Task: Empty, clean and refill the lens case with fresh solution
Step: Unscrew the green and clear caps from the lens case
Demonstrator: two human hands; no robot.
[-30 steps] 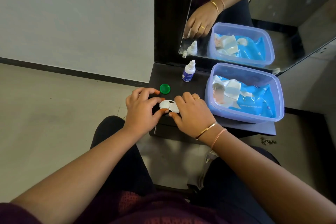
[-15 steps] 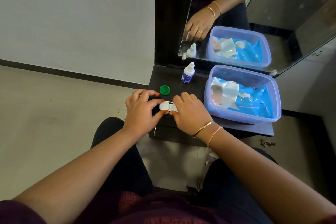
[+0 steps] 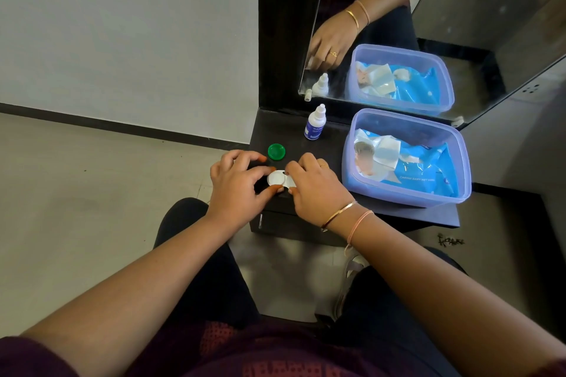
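Two pinch grips on lens case (image 3: 277, 179), left hand (image 3: 237, 185), right hand (image 3: 315, 190) (green cap (image 3: 276, 151) nearby)

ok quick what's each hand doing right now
Left hand: pinching the left end of the white lens case.
Right hand: gripping the right end of the same case.

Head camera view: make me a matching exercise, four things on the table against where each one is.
Things:
1. green cap
2. solution bottle
3. lens case
4. wet wipes pack

Places:
A. inside the plastic tub
B. held between the left hand and the right hand
C. standing upright near the mirror
D. lying loose on the dark table, beyond the left hand's fingers

Pairs: 1-D, 2-C, 3-B, 4-A
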